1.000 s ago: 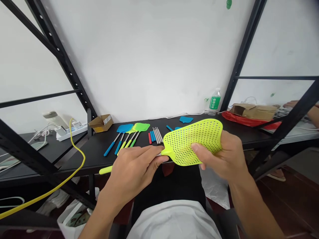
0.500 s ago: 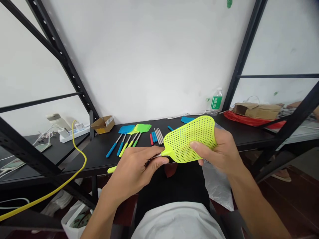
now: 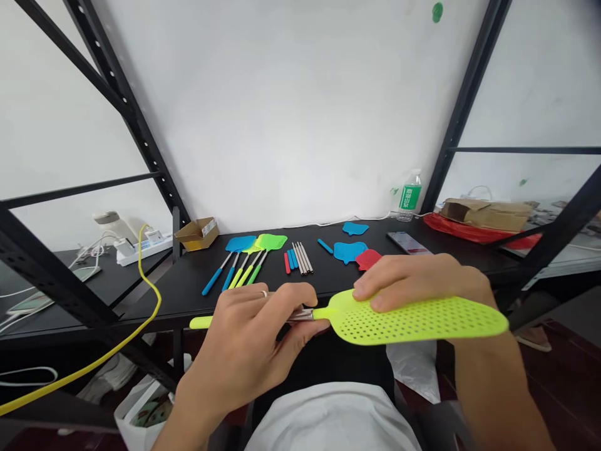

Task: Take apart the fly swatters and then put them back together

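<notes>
A yellow-green fly swatter (image 3: 413,322) with a perforated head lies across both hands over the table's front edge. My left hand (image 3: 263,332) is closed around its metal rod, and the yellow-green grip end sticks out to the left. My right hand (image 3: 422,282) grips the head, fingers on top; its thumb is hidden beneath. Beyond them on the black table (image 3: 159,294) several blue and green swatters (image 3: 240,243) lie side by side. Metal rods (image 3: 303,258), a red handle piece (image 3: 287,263) and blue ones (image 3: 293,259) sit in the middle. Blue swatter heads (image 3: 350,252) and a red head (image 3: 367,259) are to the right.
A phone (image 3: 407,243) and a water bottle (image 3: 410,195) stand toward the back right. An open cardboard box (image 3: 197,234) sits at the back left. Black rack posts (image 3: 462,106) flank the table. A yellow cable (image 3: 153,288) hangs at left, near a power strip (image 3: 145,247).
The swatter head has swung down and to the right, tilting nearly flat. My right hand has moved from its right edge to over its top, uncovering the blue and red heads behind.
</notes>
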`<state>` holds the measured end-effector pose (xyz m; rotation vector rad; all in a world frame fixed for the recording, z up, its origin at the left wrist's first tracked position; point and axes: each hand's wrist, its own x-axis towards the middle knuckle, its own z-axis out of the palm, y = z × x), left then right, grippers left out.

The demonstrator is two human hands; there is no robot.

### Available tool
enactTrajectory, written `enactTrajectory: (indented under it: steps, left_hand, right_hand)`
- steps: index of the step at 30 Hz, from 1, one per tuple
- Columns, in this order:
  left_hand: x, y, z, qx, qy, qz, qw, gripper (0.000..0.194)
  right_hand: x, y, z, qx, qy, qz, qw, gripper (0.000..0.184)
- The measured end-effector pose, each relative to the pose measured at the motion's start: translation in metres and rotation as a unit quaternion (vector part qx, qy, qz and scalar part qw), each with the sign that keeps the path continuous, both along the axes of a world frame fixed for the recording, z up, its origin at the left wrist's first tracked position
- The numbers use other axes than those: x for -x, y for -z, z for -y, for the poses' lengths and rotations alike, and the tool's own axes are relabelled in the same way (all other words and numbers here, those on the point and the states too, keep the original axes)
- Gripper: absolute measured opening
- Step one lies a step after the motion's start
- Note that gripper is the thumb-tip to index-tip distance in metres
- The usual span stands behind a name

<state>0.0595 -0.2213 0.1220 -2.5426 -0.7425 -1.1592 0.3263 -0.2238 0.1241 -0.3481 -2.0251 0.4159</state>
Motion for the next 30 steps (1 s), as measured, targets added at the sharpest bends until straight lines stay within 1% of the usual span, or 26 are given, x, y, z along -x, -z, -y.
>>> enactTrajectory:
  steps: [3,7,12,14,18,21,24,26,30]
  left_hand:
    - [0.001,0.002,0.006,-0.022,-0.007,-0.008,1.000,0.007]
    - [0.002,0.003,0.009,-0.028,-0.016,-0.020,0.999,0.006]
    - [0.002,0.002,0.007,-0.039,-0.019,-0.030,0.999,0.001]
    - [0.001,0.001,0.007,-0.040,-0.017,-0.041,0.998,0.005]
    - [0.001,0.002,0.008,-0.039,-0.023,-0.053,0.998,0.008]
    - [0.002,0.005,0.008,-0.040,-0.030,-0.038,0.998,0.008]
    - [0.002,0.008,0.007,-0.045,-0.041,-0.021,0.998,0.011]
    - [0.002,0.009,0.008,-0.045,-0.052,-0.009,0.998,0.011]
    - [0.002,0.011,0.009,-0.019,-0.059,0.003,0.998,0.015]
  right_hand:
    - [0.002,-0.004,0.014,-0.011,0.028,0.013,0.999,0.024]
    - [0.004,-0.002,0.023,-0.014,0.050,-0.003,0.999,0.027]
    - [-0.001,0.001,0.024,0.005,0.061,0.022,0.998,0.029]
    - [-0.003,0.001,0.024,0.004,0.069,0.022,0.997,0.029]
    - [-0.001,0.000,0.024,0.017,0.126,0.020,0.992,0.021]
    - [0.002,0.000,0.025,0.014,0.160,0.019,0.987,0.016]
    - [0.002,0.002,0.024,0.001,0.163,0.009,0.987,0.020]
    - [0.001,0.006,0.024,0.002,0.163,0.010,0.987,0.018]
    - [-0.003,0.014,0.023,0.020,0.205,0.023,0.978,0.011]
